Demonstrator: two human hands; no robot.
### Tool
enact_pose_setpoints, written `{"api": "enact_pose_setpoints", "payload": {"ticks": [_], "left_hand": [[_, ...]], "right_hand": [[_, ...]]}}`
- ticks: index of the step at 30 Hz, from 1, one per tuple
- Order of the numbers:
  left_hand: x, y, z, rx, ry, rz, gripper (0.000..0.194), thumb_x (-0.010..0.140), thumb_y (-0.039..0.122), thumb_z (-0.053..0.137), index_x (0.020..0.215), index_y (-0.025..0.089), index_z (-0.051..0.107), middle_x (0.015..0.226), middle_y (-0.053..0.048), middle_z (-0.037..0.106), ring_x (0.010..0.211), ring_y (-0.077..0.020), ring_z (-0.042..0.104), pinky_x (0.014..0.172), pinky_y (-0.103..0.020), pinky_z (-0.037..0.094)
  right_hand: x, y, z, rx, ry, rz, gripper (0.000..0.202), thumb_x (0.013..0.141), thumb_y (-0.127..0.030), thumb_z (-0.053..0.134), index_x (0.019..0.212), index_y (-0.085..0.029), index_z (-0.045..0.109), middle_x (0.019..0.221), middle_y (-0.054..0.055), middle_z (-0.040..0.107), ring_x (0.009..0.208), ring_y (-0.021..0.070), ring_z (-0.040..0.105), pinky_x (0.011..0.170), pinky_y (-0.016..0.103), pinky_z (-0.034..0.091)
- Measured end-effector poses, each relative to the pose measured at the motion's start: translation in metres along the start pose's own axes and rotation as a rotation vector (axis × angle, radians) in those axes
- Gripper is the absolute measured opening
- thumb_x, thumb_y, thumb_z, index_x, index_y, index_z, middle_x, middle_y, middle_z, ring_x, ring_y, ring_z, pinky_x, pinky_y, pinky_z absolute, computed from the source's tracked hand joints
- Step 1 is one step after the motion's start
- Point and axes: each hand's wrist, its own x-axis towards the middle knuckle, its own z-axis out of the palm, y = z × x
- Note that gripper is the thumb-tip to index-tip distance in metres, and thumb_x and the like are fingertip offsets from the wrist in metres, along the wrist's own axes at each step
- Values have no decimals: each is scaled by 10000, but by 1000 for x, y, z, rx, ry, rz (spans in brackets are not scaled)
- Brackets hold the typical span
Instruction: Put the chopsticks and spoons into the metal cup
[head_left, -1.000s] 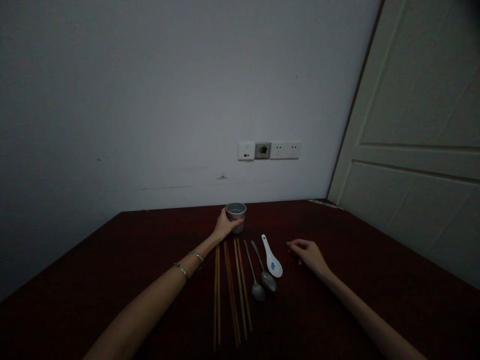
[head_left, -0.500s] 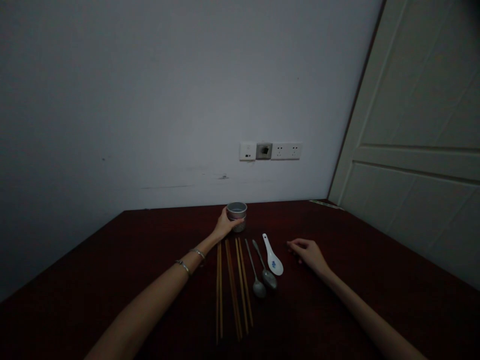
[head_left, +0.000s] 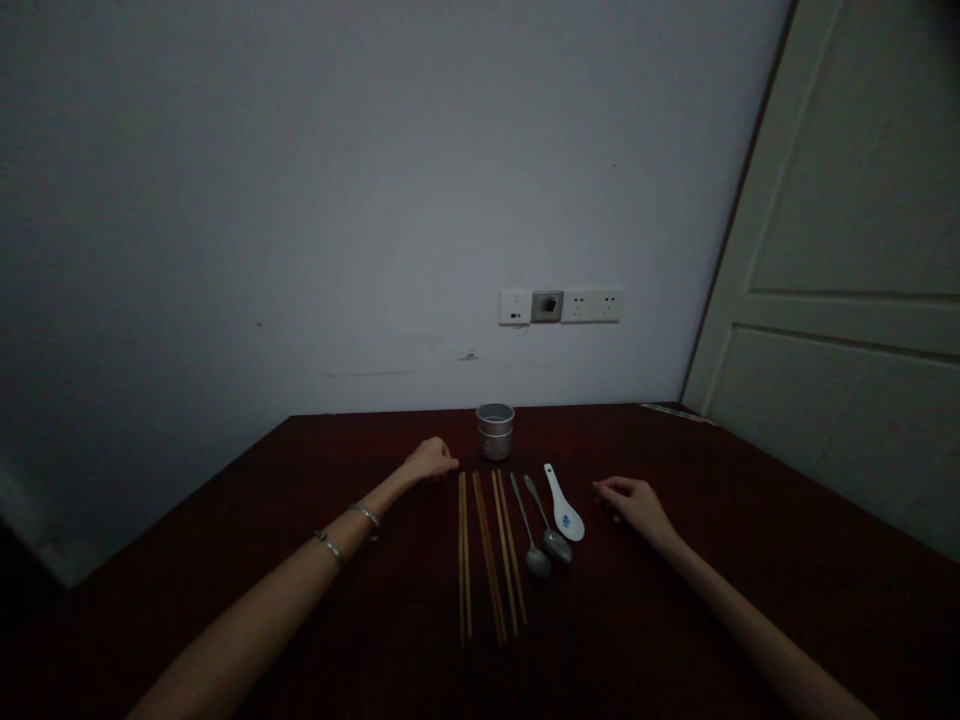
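Note:
My left hand (head_left: 432, 459) hovers or rests just left of the chopsticks' far ends, its fingers curled in with nothing visible in them. A grey metal cup (head_left: 495, 432) stands upright beyond it, apart from the hand. Light wooden chopsticks (head_left: 465, 555) and reddish-brown chopsticks (head_left: 489, 560) lie in three pairs. To their right are a smaller metal spoon (head_left: 537, 562), a larger metal spoon (head_left: 556, 546) and a white ceramic soup spoon (head_left: 568, 524) with a blue mark. My right hand (head_left: 631, 502) is at the soup spoon's right, fingers bent together, holding nothing visible.
The dark red table (head_left: 315, 450) meets a pale wall (head_left: 375, 220) at its far edge. Several socket and switch plates (head_left: 592, 306) are on that wall. A pale panelled door (head_left: 855, 250) rises at the right. The light is dim.
My left hand has let go of the metal cup and drawn back to the left and nearer. The cup stays standing. The whole view has shifted slightly; my right hand keeps its pose.

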Motion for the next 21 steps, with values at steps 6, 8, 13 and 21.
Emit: {"api": "enact_pose_setpoints", "payload": {"ticks": [6, 8, 13, 21], "left_hand": [[-39, 22, 5, 191, -207, 1, 368, 698, 431, 493, 498, 131, 565, 529, -66, 612, 411, -130, 531, 463, -245, 429], [-46, 30, 8, 269, -186, -23, 324, 679, 411, 514, 525, 135, 587, 566, -81, 636, 513, -175, 598, 527, -263, 455], [-48, 33, 20, 312, -18, -47, 278, 624, 382, 589, 762, 151, 659, 890, -161, 676, 837, -275, 637, 671, -315, 472], [-44, 32, 28, 261, -2, -10, 281, 642, 361, 566, 767, 128, 661, 861, -190, 671, 812, -308, 637, 614, -319, 466]], "right_hand": [[-1, 2, 0, -27, -3, -11, 332, 679, -446, 567, 714, -130, 663, 613, 42, 622, 485, 112, 521, 396, 197, 416], [-2, 1, 0, -43, -7, -14, 329, 686, -446, 560, 706, -132, 657, 610, 38, 620, 480, 109, 520, 399, 196, 414], [-5, -3, 0, -43, -7, -18, 313, 683, -437, 568, 678, -134, 646, 585, 25, 610, 454, 102, 511, 403, 200, 415], [-4, -14, 0, 80, 2, 64, 249, 635, -378, 624, 651, -130, 648, 599, 42, 622, 475, 106, 523, 381, 194, 424]]}}
